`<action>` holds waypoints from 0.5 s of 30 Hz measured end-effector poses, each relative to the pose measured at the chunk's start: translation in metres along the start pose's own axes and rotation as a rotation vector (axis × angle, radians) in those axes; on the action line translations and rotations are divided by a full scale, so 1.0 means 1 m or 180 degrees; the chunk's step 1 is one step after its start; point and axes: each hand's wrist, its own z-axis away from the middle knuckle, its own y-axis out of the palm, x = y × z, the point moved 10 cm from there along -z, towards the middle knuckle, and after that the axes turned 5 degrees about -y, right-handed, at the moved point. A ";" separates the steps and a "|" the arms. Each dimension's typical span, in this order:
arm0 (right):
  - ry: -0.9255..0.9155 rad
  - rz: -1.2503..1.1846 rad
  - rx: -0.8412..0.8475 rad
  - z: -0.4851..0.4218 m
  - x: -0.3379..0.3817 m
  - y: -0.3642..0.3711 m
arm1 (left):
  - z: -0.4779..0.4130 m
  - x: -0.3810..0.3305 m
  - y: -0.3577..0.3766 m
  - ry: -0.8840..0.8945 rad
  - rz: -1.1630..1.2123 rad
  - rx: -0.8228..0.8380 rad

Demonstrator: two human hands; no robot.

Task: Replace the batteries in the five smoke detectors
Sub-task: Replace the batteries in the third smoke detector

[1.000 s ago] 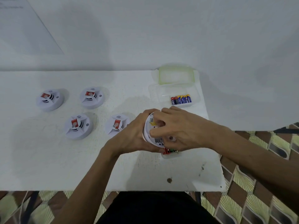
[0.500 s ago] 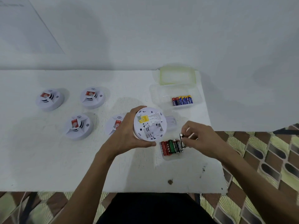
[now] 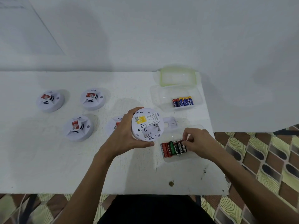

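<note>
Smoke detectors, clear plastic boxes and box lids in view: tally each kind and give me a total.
Smoke detectors: 5
Clear plastic boxes: 2
Green-rimmed lid: 1
Total: 8

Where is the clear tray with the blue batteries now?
In the head view, the clear tray lies at the far right of the table, nearer than the green-rimmed lid and beyond the smoke detector in the left hand.
</note>
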 end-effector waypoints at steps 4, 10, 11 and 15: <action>-0.0167 -0.0082 -0.0060 -0.001 0.016 -0.023 | 0.000 0.000 -0.003 0.0059 -0.0022 -0.0049; -0.0635 -0.0278 -0.1045 -0.036 0.046 -0.090 | -0.001 -0.003 -0.006 0.0131 -0.0079 -0.0132; -0.0641 -0.0135 -0.1113 -0.049 0.045 -0.095 | -0.001 -0.003 -0.006 0.0131 -0.0067 -0.0124; -0.0502 0.0647 -0.0658 -0.104 0.040 -0.087 | -0.003 -0.002 -0.008 0.0104 -0.0055 -0.0124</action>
